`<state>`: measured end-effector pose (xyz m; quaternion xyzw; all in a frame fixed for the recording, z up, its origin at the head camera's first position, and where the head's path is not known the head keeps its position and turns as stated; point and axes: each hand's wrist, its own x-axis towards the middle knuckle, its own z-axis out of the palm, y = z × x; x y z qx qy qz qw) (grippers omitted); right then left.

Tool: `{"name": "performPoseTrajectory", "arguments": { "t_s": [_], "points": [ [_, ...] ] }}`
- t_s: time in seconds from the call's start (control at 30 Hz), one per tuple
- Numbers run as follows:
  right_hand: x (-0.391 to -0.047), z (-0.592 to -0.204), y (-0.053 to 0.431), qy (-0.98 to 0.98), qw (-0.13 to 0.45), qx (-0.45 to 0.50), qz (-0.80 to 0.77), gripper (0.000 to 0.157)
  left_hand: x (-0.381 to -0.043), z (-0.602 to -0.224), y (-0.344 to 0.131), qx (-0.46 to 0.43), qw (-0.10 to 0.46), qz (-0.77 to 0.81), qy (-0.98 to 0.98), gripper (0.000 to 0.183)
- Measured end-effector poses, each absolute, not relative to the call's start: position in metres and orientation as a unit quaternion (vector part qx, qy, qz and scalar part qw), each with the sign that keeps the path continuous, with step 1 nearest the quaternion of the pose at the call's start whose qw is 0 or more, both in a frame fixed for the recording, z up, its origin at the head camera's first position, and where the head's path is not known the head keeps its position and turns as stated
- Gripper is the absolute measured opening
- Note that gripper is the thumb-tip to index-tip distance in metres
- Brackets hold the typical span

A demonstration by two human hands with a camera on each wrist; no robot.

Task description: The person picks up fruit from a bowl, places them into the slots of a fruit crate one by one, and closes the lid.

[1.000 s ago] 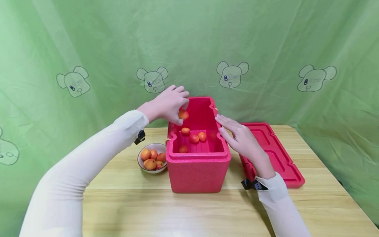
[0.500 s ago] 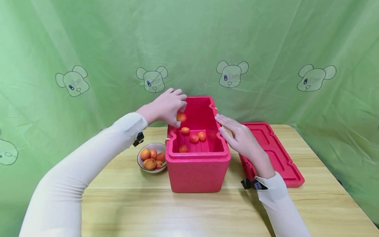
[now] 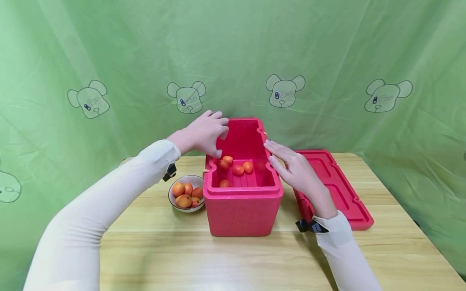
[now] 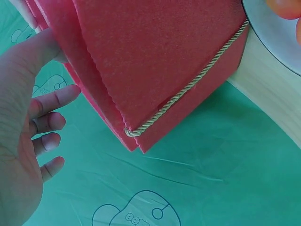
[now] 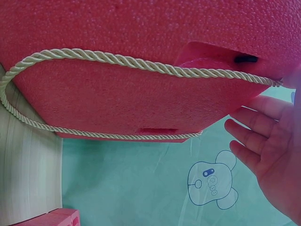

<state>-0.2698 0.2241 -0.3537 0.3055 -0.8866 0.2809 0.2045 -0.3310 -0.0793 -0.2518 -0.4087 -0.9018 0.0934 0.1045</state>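
A red foam box (image 3: 242,216) stands lidless on the table, several small orange-red, apricot-like fruits (image 3: 238,170) on its floor. Over its left rim reaches my left hand (image 3: 203,133), thumb and fingers spread apart with nothing between them. One orange fruit (image 3: 223,164) is just below that hand inside the box; whether it touches the floor I cannot tell. The left wrist view has the fingers of the left hand (image 4: 23,127) loosely bent beside the rim. My right hand (image 3: 296,169) rests straight fingers on the right rim. In the right wrist view the right hand (image 5: 270,141) holds nothing.
Left of the box, a white bowl (image 3: 194,181) with a dark rim holds several more orange fruits. The red lid (image 3: 346,194) lies on the wooden table (image 3: 153,250) to the right. Twisted rope (image 5: 113,56) hangs along the box side. A green curtain (image 3: 233,48) stands behind.
My left hand has shifted slightly left, its fingers have parted, and the fruit it held has dropped into the box. The right hand stays on the rim.
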Motion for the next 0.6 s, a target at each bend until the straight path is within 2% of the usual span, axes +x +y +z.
{"name": "performPoseTrajectory", "arguments": {
  "t_s": [0.37, 0.6],
  "points": [
    [-0.269, -0.354, 0.224, -0.888, 0.2, 0.302, 0.283, 0.057, -0.328, -0.247, -0.091, -0.406, 0.131, 0.059, -0.902, 0.034],
    [-0.27, -0.355, 0.223, -0.887, 0.2, 0.298, 0.29, 0.057, -0.327, -0.244, -0.117, -0.388, 0.166, 0.025, -0.906, 0.034]
  ]
}}
